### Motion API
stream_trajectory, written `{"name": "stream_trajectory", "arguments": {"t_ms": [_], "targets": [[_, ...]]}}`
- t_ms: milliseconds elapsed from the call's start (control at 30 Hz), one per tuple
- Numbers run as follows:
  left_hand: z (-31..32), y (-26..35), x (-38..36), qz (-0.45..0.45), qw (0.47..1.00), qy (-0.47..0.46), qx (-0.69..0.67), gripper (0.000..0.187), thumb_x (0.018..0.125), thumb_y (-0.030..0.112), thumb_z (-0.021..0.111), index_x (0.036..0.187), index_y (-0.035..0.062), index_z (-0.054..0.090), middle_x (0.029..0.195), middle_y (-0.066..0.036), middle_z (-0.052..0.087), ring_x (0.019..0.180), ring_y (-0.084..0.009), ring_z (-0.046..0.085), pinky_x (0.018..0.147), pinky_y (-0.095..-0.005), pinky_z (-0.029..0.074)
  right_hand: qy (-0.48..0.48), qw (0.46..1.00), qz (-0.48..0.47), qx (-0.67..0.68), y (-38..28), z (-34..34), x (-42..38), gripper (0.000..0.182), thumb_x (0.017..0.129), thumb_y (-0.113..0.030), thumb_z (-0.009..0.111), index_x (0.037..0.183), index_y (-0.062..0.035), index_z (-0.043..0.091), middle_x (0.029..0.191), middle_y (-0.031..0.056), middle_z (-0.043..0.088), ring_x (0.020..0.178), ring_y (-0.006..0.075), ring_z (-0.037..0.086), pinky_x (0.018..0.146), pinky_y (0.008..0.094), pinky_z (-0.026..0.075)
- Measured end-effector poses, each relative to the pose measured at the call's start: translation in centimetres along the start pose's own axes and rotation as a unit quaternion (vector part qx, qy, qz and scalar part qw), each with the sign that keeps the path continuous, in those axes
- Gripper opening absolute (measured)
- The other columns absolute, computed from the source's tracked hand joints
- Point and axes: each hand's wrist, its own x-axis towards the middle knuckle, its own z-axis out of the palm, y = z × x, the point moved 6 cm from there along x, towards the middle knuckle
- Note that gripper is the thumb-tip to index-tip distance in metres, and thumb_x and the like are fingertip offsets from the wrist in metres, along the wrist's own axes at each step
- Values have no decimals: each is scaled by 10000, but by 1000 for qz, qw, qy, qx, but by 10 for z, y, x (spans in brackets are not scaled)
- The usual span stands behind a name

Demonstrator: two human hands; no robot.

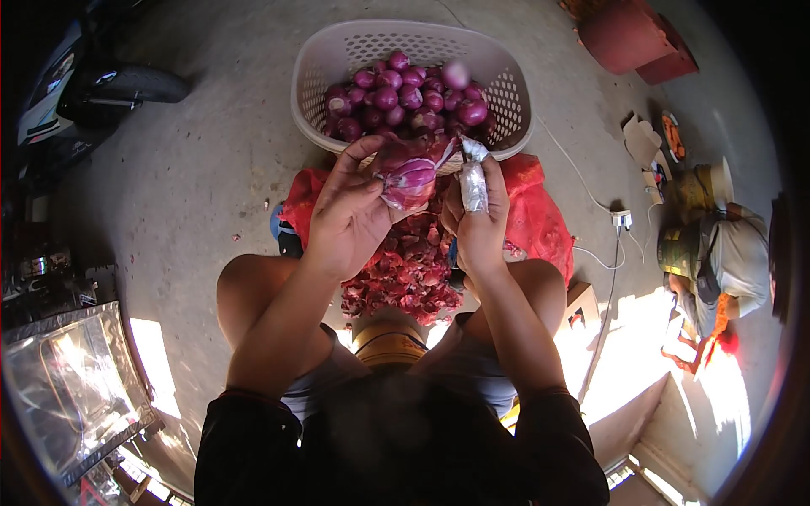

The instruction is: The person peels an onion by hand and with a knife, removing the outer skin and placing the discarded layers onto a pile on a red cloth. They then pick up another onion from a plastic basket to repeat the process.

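Observation:
In my left hand [344,221] is a red onion [409,182], gripped between thumb and fingers, with dark papery skin hanging loose from its upper side. My right hand [483,232] is wrapped round a small tool with a silver-wrapped handle [474,187], held upright just right of the onion; its working end is hard to make out. Beyond both hands stands a pale perforated basket [336,57] with many shiny purple onions [386,97] inside. A heap of red onion skins [396,271] lies below my hands, between my legs.
Red mesh sacking [540,215] lies on both sides of the skins. A yellow bucket [388,344] is between my thighs. At right, a person [734,253] bends near a white power strip [622,218] with trailing cables. A motorcycle wheel [139,84] stands far left, a red tub [620,38] far right.

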Motion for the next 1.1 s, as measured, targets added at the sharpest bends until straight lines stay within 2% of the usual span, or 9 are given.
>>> {"name": "stream_trajectory", "arguments": {"t_ms": [300, 367, 433, 567, 633, 667, 833, 933, 1100], "targets": [[-1, 12, -2, -21, 997, 7, -70, 448, 800, 166, 451, 1236, 96, 373, 1198, -129, 481, 1050, -256, 510, 787, -364, 431, -25, 998, 56, 14, 8, -4, -2, 309, 932, -98, 394, 1240, -124, 410, 591, -52, 342, 446, 16, 267, 391, 170, 213], [-7, 16, -1, -4, 1000, 18, -18, 456, 796, 174, 457, 1236, 88, 375, 1165, -127, 497, 1018, -244, 523, 770, -346, 429, -116, 993, 6, -28, -2, 1, -6, 323, 912, -56, 435, 1233, -86, 430, 760, -14, 515, 581, 72, 464, 526, 219, 383], [-16, 20, 1, 21, 997, 29, 73, 485, 793, 204, 463, 1252, 76, 373, 1137, -130, 512, 988, -243, 537, 771, -339, 428, -210, 967, -95, -105, -16, 6, -9, 368, 854, 3, 524, 1213, -34, 451, 1024, 85, 619, 826, 160, 608, 754, 301, 479], [-20, 24, 0, -1, 985, 63, 159, 489, 779, 155, 481, 1243, 64, 355, 1096, -112, 517, 954, -221, 548, 725, -320, 435, -299, 912, -137, -245, -20, 8, -13, 508, 779, -30, 638, 1234, -21, 413, 855, 104, 642, 710, 139, 596, 656, 261, 454], [-21, 21, -3, -13, 983, 84, 161, 502, 773, 141, 485, 1250, 67, 348, 1101, -107, 517, 942, -215, 550, 711, -312, 437, -283, 926, -48, -244, -21, 6, -18, 551, 777, -47, 646, 1260, -30, 381, 777, 83, 643, 646, 146, 578, 603, 258, 433], [-19, 20, -3, -20, 984, 80, 159, 508, 772, 138, 486, 1255, 67, 348, 1104, -102, 519, 948, -216, 549, 710, -315, 439, -289, 917, -59, -267, -17, 4, -18, 610, 778, -69, 653, 1292, -36, 327, 691, 63, 618, 585, 137, 537, 552, 255, 394], [-13, 5, -11, -73, 990, 76, 93, 520, 773, 156, 504, 1270, 73, 373, 1149, -83, 523, 1017, -224, 535, 735, -337, 444, -238, 925, -117, -274, -11, 6, -19, 639, 776, -81, 655, 1305, -32, 300, 675, 69, 594, 573, 140, 528, 550, 259, 397], [-10, -6, -10, -127, 991, 44, -27, 480, 792, 130, 535, 1231, 142, 340, 1112, -30, 489, 1032, -161, 488, 766, -355, 438, -233, 932, -106, -257, -5, 8, -20, 632, 772, -70, 655, 1296, -31, 304, 717, 83, 615, 594, 160, 556, 563, 264, 410], [-12, -14, -7, -96, 994, 45, -27, 476, 806, 175, 536, 1244, 151, 351, 1171, -29, 483, 1112, -186, 463, 940, -408, 352, -238, 928, -103, -268, -10, 16, -23, 583, 772, -58, 651, 1260, -34, 332, 851, 123, 649, 764, 205, 637, 664, 271, 454]]}}
